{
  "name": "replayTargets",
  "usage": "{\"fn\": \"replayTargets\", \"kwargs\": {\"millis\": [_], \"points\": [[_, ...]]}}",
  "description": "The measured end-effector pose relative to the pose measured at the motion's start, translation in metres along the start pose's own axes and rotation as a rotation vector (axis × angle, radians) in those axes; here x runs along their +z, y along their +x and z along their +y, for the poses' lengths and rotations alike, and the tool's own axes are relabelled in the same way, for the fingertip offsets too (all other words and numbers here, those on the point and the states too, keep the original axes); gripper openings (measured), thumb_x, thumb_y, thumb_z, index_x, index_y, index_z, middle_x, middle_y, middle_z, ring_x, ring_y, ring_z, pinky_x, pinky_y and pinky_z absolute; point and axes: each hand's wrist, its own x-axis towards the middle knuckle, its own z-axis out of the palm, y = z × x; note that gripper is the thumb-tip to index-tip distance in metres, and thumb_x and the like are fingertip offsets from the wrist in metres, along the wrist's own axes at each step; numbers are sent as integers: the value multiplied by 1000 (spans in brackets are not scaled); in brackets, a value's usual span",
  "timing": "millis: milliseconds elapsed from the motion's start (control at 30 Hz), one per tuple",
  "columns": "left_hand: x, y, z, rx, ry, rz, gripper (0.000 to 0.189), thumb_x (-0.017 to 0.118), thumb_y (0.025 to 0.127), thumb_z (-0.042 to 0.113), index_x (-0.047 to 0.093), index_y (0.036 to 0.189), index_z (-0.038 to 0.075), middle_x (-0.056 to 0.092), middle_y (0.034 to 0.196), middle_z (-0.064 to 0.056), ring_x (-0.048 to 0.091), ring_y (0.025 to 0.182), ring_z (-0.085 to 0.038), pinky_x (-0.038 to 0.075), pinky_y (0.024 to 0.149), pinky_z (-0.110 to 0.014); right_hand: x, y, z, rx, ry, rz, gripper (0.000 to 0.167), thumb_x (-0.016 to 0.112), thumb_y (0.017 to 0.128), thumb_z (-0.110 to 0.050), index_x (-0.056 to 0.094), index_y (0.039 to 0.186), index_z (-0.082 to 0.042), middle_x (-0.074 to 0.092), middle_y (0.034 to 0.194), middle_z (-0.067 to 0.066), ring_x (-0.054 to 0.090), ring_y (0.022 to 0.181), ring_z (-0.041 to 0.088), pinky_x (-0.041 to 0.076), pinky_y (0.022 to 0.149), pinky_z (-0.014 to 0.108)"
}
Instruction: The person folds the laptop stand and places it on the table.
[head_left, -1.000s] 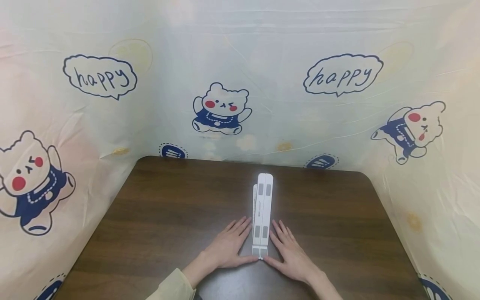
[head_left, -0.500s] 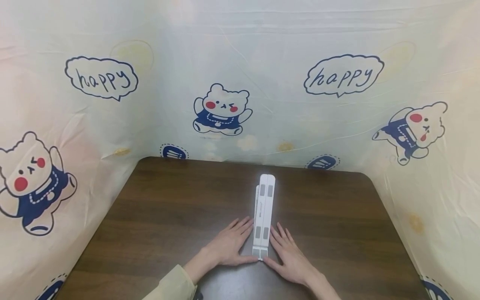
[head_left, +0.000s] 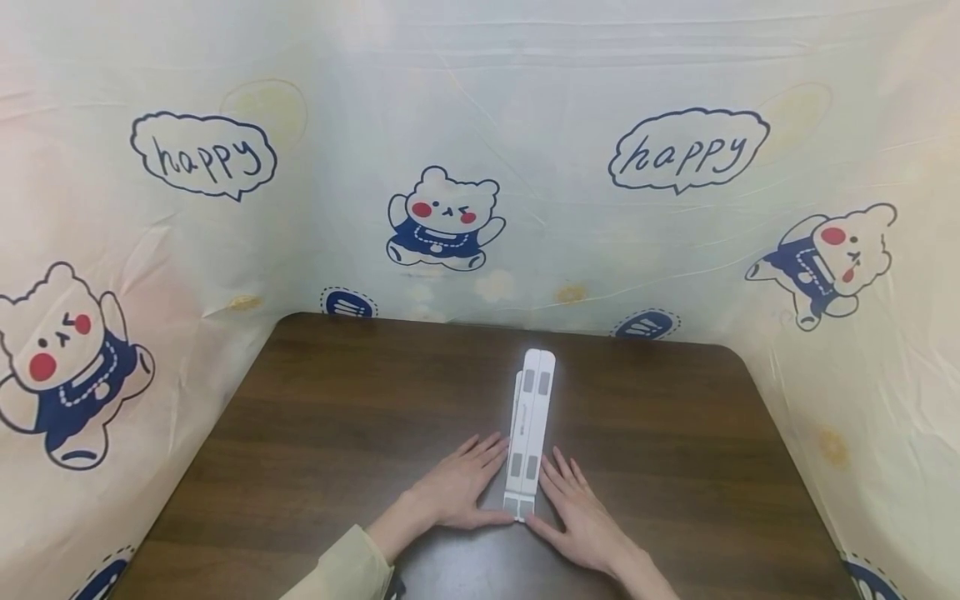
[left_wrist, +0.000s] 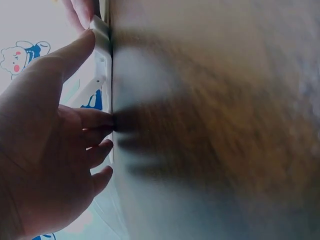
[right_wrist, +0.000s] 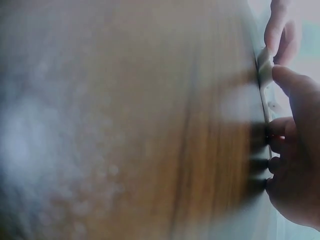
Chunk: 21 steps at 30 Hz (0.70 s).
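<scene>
A white folded laptop stand (head_left: 531, 425) with grey pads lies lengthwise on the dark wooden table (head_left: 360, 400), its far end leaning slightly right. Along its left side is my left hand (head_left: 461, 483), fingers fairly straight, thumb at the stand's near end. My right hand (head_left: 588, 512) mirrors it on the right side, with its thumb at the same end. The left wrist view has the left hand (left_wrist: 50, 130) with its thumb against the stand (left_wrist: 102, 37). In the right wrist view, the right hand's thumb (right_wrist: 292, 80) also touches the near end.
A pale cloth (head_left: 555, 75) printed with bears and the word "happy" hangs around the back and both sides of the table. Wood surface extends to the left and right of the hands. A light green sleeve (head_left: 345, 567) covers the left forearm.
The far end of the laptop stand has swung slightly to the right, while its near end stays almost in place between the thumbs. Both hands have hardly moved.
</scene>
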Motion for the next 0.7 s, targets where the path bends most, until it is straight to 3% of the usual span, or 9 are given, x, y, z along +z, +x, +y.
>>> {"fn": "replayTargets", "kwargs": {"millis": [467,600,700], "points": [[-7,-1,-1,23,17,-38,102,62,98,76,41,170,6,37,180,-8,34,169,-26,30,140,-47,4,-5,-2,-28,22,42,77,70,105,-49,53,160,2,48,170,23,35,165,43,-17,136,21],[-8,-2,1,24,36,-38,102,60,99,77,42,169,5,39,179,-11,35,168,-27,31,139,-47,-3,-1,2,14,65,13,80,71,105,-47,46,165,-1,43,174,20,33,167,40,5,142,41],[-7,-3,3,15,63,-39,102,57,100,79,42,169,5,39,179,-12,36,168,-27,32,139,-46,-14,5,6,30,43,59,85,74,104,-43,38,169,-1,37,177,20,32,167,39,20,136,56]]}}
